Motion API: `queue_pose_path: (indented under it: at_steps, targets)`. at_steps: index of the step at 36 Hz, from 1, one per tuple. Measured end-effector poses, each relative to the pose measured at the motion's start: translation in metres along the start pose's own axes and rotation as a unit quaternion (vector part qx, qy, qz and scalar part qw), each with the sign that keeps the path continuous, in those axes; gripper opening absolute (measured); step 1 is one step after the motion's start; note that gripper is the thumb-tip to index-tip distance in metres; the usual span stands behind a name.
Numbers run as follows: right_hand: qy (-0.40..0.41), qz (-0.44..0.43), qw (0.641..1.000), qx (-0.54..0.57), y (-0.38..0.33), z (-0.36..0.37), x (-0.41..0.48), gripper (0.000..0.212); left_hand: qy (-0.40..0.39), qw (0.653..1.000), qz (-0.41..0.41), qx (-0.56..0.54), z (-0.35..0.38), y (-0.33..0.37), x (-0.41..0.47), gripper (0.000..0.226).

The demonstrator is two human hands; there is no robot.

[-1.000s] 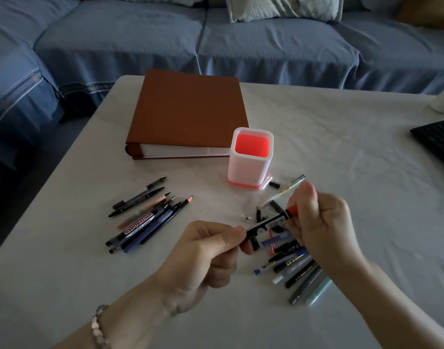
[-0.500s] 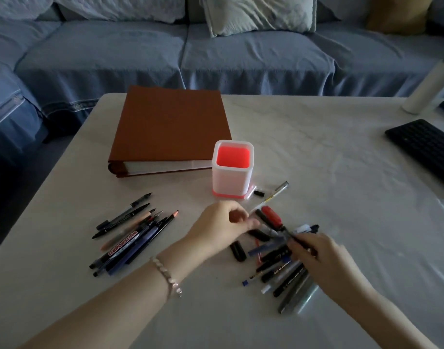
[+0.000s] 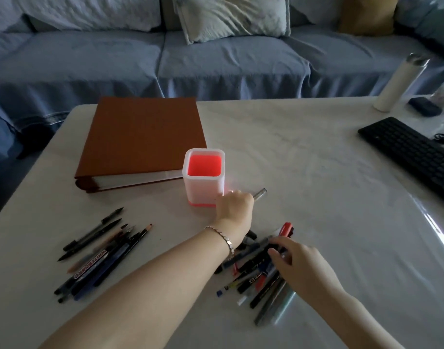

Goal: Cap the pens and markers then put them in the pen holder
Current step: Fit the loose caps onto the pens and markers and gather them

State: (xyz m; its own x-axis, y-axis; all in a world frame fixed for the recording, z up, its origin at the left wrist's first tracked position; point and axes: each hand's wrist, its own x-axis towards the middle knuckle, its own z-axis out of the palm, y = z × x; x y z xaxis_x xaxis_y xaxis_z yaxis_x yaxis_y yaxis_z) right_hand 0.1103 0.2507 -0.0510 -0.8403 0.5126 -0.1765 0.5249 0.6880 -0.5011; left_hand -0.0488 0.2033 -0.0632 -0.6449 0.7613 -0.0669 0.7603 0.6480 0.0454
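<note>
Left hand (image 3: 234,206) has reached to the pen holder (image 3: 203,183), fingers curled over a clear pen (image 3: 260,192); its grip is unclear. Right hand (image 3: 300,263) pinches a red-capped marker (image 3: 286,229) atop the pile (image 3: 251,278).

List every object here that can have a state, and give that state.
pen holder, upright, no pens inside
brown album, closed, flat
red-capped marker, capped, on the pile
left hand, over the clear pen, grip hidden
right hand, fingers on pen pile, grip unclear
white bottle, upright, lid on
</note>
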Motion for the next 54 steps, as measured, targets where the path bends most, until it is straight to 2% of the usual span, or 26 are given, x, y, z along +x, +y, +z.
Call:
queue_pose_path:
  at_steps: [2,4,7,9,11,14,17,20,23,26,28,30,32,33,35,37,39,41,43,44,47,54]
  targets:
    - [0.022,-0.001,1.0,0.021,0.0,-0.001,0.002,0.022,0.016,1.0,0.007,-0.008,-0.001,-0.001,-0.001,0.015]
    - [0.066,0.012,0.993,0.094,-0.002,-0.006,0.007,0.026,0.038,0.997,0.009,-0.068,-0.005,-0.003,-0.006,0.011]
    - [0.118,0.058,0.962,0.238,-0.009,-0.018,0.018,0.045,0.062,0.973,0.044,-0.218,-0.015,-0.007,-0.023,0.017]
    - [0.116,0.079,0.931,0.336,-0.017,-0.028,0.026,0.05,0.082,0.956,0.091,-0.266,-0.026,-0.011,-0.042,0.019]
    - [0.109,0.058,0.906,0.404,-0.027,-0.036,0.029,0.038,0.097,0.945,0.122,-0.287,-0.035,-0.015,-0.059,0.02]
    - [0.093,-0.001,0.903,0.42,-0.035,-0.043,0.026,0.016,0.1,0.925,0.114,-0.348,-0.046,-0.025,-0.079,0.017]
    - [0.028,-0.038,0.906,0.42,-0.038,-0.045,0.02,0.016,0.059,0.904,0.112,-0.408,-0.054,-0.035,-0.096,0.014]
    - [-0.057,-0.073,0.926,0.365,-0.036,-0.047,0.012,0.021,0.012,0.892,0.109,-0.438,-0.055,-0.041,-0.111,0.014]
    - [-0.125,-0.107,0.955,0.246,-0.028,-0.044,0.004,0.029,-0.039,0.893,0.11,-0.434,-0.052,-0.041,-0.122,0.013]
    - [-0.177,-0.179,0.966,0.065,-0.022,-0.03,-0.006,0.013,-0.089,0.903,0.113,-0.405,-0.044,-0.036,-0.129,0.012]
    - [-0.15,-0.229,0.962,-0.016,-0.018,-0.022,-0.01,0.023,-0.099,0.906,0.096,-0.4,-0.037,-0.031,-0.134,0.013]
    - [-0.066,-0.288,0.954,-0.042,-0.013,-0.022,-0.014,0.021,-0.106,0.879,0.05,-0.462,-0.031,-0.028,-0.138,0.012]
    - [-0.005,-0.329,0.941,-0.072,-0.009,-0.023,-0.018,0.033,-0.097,0.844,-0.002,-0.527,-0.029,-0.029,-0.142,0.009]
    - [0.009,-0.325,0.942,-0.086,-0.006,-0.022,-0.018,0.039,-0.078,0.842,-0.015,-0.533,-0.028,-0.031,-0.143,0.007]
    - [0.031,-0.305,0.948,-0.089,0.004,-0.022,-0.018,0.045,-0.031,0.857,-0.031,-0.514,-0.022,-0.041,-0.146,0.006]
    - [0.045,-0.273,0.958,-0.071,0.017,-0.019,-0.015,0.046,0.03,0.891,-0.042,-0.451,-0.015,-0.059,-0.151,0.009]
    - [0.052,-0.248,0.965,-0.066,0.03,-0.017,-0.01,0.045,0.091,0.924,-0.063,-0.366,-0.008,-0.081,-0.156,0.022]
    - [0.06,-0.232,0.968,-0.069,0.036,-0.014,-0.004,0.034,0.127,0.937,-0.096,-0.312,-0.001,-0.103,-0.162,0.03]
    - [0.079,-0.217,0.968,-0.095,0.038,-0.01,0.001,0.016,0.159,0.945,-0.127,-0.258,0.003,-0.122,-0.166,0.021]
    - [0.085,-0.206,0.969,-0.107,0.038,-0.007,0.003,0.021,0.172,0.949,-0.139,-0.225,0.004,-0.13,-0.168,0.018]
    - [0.075,-0.19,0.972,-0.115,0.036,-0.002,0.004,0.038,0.166,0.956,-0.186,-0.156,0.006,-0.15,-0.174,0.025]
    - [0.066,-0.185,0.98,-0.039,0.013,-0.002,0.011,0.029,0.132,0.964,-0.202,-0.109,0.015,-0.166,-0.177,0.017]
